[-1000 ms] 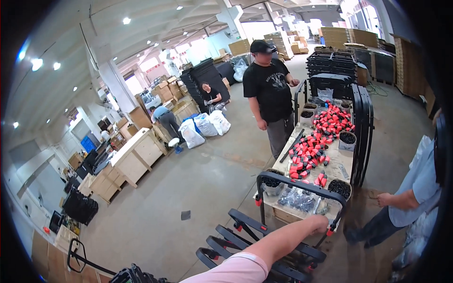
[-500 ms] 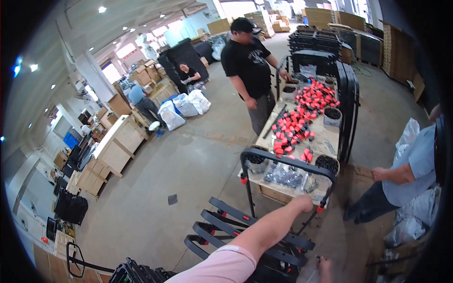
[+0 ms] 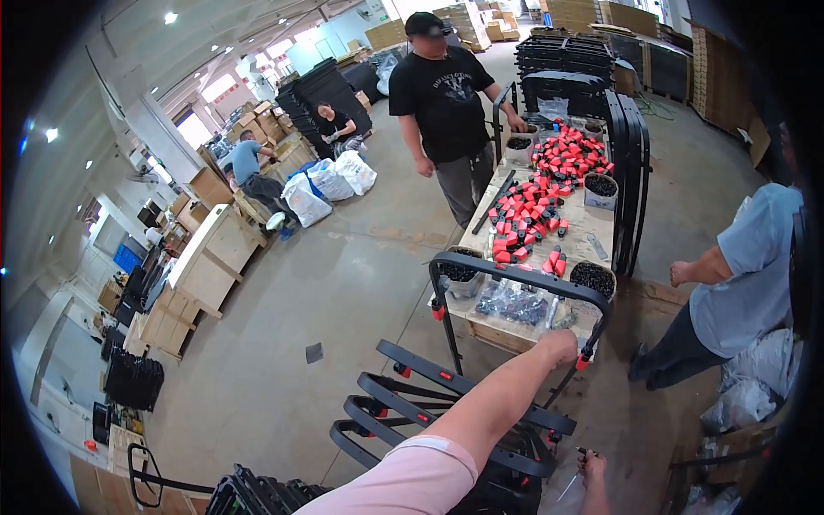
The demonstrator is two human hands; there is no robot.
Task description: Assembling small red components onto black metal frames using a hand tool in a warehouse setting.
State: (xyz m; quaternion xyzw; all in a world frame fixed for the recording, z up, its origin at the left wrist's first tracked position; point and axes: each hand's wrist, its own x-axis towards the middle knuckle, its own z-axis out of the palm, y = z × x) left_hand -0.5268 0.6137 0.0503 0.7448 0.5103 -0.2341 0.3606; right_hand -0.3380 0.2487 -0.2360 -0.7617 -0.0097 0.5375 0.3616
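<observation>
My left hand [image 3: 560, 345] reaches over the near right corner of a wooden worktable [image 3: 498, 336], its back toward me and its fingers hidden. Beside it lie a clear plastic bag of small dark parts [image 3: 513, 302] and a tub of black parts [image 3: 592, 278]. A black tubular frame [image 3: 524, 276] with red fittings arches over the table's near end, and my hand is next to its right leg. Lower right, my right hand [image 3: 592, 464] is closed around a screwdriver [image 3: 567, 487], whose thin metal shaft points down and left.
Several black frames [image 3: 446, 396] are stacked below my left arm. Red and black plastic parts [image 3: 532, 206] cover the table's middle. A person in black [image 3: 446, 103] stands at its far left side; another in light blue [image 3: 742, 266] stands at the right. White sacks [image 3: 307, 202] sit farther left.
My right hand has come up into fuller view with the screwdriver. My left hand stays at the table corner. The view has shifted slightly; the person in black has turned more toward me.
</observation>
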